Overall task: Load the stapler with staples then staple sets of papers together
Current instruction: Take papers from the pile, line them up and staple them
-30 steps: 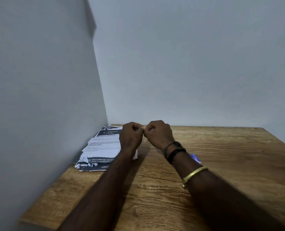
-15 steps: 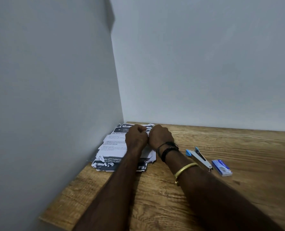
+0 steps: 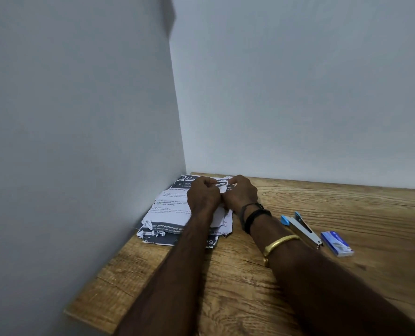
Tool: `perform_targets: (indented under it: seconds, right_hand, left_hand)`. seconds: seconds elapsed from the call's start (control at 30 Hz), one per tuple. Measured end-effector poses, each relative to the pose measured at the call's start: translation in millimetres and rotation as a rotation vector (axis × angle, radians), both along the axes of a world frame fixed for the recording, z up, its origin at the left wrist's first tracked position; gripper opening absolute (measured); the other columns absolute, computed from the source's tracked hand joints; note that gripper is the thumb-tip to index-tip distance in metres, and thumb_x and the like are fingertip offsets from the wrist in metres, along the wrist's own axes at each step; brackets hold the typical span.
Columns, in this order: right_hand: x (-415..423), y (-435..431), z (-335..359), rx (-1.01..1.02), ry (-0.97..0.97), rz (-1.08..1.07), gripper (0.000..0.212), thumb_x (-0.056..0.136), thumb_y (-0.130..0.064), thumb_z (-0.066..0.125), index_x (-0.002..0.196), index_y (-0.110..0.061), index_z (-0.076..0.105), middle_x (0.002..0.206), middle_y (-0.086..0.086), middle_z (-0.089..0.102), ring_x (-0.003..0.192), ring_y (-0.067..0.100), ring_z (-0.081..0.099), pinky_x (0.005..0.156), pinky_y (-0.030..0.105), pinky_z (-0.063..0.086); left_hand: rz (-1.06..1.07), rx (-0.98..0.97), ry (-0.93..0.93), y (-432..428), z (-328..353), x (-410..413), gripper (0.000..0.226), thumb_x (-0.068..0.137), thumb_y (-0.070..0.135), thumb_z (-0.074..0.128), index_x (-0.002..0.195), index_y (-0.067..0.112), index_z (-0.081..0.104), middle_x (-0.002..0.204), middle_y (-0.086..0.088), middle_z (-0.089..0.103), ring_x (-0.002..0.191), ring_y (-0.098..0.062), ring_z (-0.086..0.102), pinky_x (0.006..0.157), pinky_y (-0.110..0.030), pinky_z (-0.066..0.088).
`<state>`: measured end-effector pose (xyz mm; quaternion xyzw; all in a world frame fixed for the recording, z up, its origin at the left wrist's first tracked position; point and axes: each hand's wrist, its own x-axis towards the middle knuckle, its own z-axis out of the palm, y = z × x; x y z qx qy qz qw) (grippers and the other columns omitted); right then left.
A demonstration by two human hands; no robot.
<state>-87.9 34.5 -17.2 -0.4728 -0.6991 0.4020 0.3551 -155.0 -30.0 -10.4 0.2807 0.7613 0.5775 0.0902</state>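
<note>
Both hands are positioned over the far end of the paper stack (image 3: 167,214), close to the corner where the two grey walls meet. The left hand (image 3: 202,196) and right hand (image 3: 241,194) sit side by side, knuckles close together. The fingers (image 3: 207,181) of both hands are curled inward, and their tips pinch a small thin strip (image 3: 221,183) between them. The strip is too small to identify with certainty. The paper stack consists of printed sheets with dark bands and ragged edges. It lies on the wooden desk (image 3: 347,202) against the left wall, extending toward 7 o'clock from the hands. The stapler (image 3: 302,227), swung open and showing blue ends, lies on the desk at 4 o'clock from the right hand, just beside the right forearm. A blue staple box (image 3: 337,243) lies just beside the stapler, at its 4 o'clock. The right wrist carries a black band (image 3: 253,217) and a gold bangle (image 3: 280,243)
</note>
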Motion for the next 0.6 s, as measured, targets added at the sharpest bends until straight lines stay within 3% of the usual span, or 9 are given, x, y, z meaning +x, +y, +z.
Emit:
perform_targets:
  seconds: [0.23,0.4,0.6]
  right_hand:
    - [-5.2,3.3,-5.4,-0.051,0.121,0.08,0.024,0.072,-0.002,0.069,0.078,-0.021,0.083,0.086,0.004,0.081,0.089,0.03,0.076,0.083,0.044,0.063]
    - [-1.5,8.6,-7.1,-0.167,0.312,0.057,0.025,0.07,0.0,0.071,0.077,-0.021,0.083,0.086,0.004,0.081,0.083,0.027,0.077,0.073,0.043,0.066]
    - [6.6,3.7,-3.4,-0.225,0.453,0.059,0.024,0.065,-0.001,0.077,0.076,-0.022,0.082,0.081,0.008,0.08,0.08,0.034,0.077,0.073,0.05,0.065]
  left_hand:
    - [0.023,0.078,0.038,-0.5,4.4,-2.2,0.019,0.083,0.016,0.069,0.101,0.018,0.074,0.107,0.0,0.075,0.105,-0.02,0.067,0.095,-0.031,0.049]
    - [0.068,0.196,0.16,-8.6,18.1,9.1,0.028,0.086,0.003,0.054,0.102,0.016,0.074,0.113,-0.002,0.073,0.107,-0.02,0.063,0.087,-0.021,0.037]
    - [0.016,0.291,0.203,-10.3,21.2,14.5,0.024,0.089,0.01,0.056,0.102,0.016,0.075,0.108,0.002,0.075,0.102,-0.013,0.065,0.092,-0.025,0.046]
